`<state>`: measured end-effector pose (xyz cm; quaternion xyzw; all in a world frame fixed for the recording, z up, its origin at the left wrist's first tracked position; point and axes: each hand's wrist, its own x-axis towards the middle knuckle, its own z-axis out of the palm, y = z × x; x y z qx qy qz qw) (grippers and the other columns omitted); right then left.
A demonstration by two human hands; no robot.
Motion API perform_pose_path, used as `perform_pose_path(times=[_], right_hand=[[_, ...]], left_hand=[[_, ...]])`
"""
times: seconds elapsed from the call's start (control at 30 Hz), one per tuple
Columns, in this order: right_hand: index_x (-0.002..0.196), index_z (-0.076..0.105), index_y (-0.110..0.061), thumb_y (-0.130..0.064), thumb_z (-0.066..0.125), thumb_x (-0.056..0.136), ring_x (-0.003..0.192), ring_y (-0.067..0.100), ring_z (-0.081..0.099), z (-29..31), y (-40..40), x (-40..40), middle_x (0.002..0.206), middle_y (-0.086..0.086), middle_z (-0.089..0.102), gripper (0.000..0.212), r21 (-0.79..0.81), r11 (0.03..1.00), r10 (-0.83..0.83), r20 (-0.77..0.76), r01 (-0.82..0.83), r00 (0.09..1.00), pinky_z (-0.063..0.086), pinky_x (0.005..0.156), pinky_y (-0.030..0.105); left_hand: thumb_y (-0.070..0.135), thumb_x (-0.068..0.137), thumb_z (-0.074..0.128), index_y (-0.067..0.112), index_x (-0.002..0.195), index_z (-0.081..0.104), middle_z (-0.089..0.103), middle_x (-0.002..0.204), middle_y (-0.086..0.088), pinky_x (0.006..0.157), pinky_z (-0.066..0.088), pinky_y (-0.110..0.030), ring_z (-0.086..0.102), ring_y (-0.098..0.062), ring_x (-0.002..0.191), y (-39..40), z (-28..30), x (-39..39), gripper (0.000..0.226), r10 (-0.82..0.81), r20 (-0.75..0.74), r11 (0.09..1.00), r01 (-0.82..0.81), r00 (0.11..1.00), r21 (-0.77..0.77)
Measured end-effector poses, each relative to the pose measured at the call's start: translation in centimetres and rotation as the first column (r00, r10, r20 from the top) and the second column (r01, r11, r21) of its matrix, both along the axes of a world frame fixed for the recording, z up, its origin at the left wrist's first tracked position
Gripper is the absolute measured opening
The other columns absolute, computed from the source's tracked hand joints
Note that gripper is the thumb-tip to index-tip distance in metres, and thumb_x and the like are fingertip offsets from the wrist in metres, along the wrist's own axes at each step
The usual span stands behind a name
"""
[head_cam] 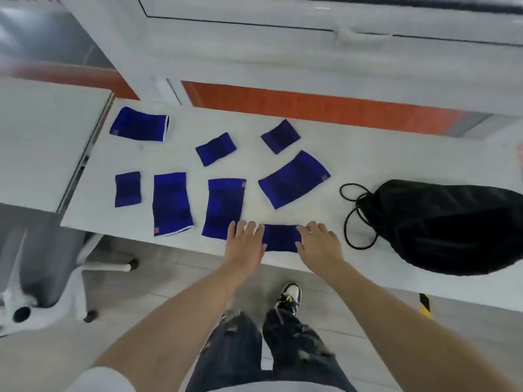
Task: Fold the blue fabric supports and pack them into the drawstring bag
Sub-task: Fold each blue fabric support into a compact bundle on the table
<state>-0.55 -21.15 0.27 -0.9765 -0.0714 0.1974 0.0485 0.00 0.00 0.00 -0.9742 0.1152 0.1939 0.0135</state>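
Now look at your bench (368, 154), going from the left side to the right. The blue supports are spread out flat and apart from each other, so you can take one at a time.

Far left at the back lies a wide support with a white edge (139, 124). In front of it is a small square support (127, 189). Just beside that is a long support (172, 203), and next a second long support (223, 207) whose near corner is under your left hand. Two small supports lie farther back, one in the middle (216, 149) and one more to the right (280, 136). A big tilted support (294, 179) lies near them.

Your left hand (246, 244) and your right hand (321, 244) rest on the two ends of the near support (281, 237), right at the bench edge. That spot is close to you, so folding is easy there. Each grip is open and flat, with straight fingers pressing down. Neither grip is closed around anything. I think you are smoothing this piece or about to fold it.

The black drawstring bag (441, 224) lies on the right, with its cord (351, 216) looped out toward you. It is near your right hand, so packing will be a short reach. I cannot tell if its mouth is open. No blue piece shows inside it, so most of the job looks still ahead.
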Motion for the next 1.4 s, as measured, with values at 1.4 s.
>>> perform_pose_path(times=[1.4], right_hand=[[0.111, 0.06, -0.024, -0.027, 0.062, 0.1, 0.085, 0.01, 0.063, 3.1, 14.6, 23.3, 0.1, -0.009, 0.065, 0.012, 0.574, 0.771, -0.302, -0.053, 0.277, 0.952, 0.057, 0.079, 0.037]], left_hand=[[0.018, 0.098, 0.067, 0.022, 0.123, 0.054, 0.066, 0.106, 0.002, 0.066, 0.049, -0.024, 0.065, -0.013, 0.088, 13.9, 3.6, 20.3, 0.029, 0.682, -0.356, 0.333, -0.705, 0.639, -0.626]])
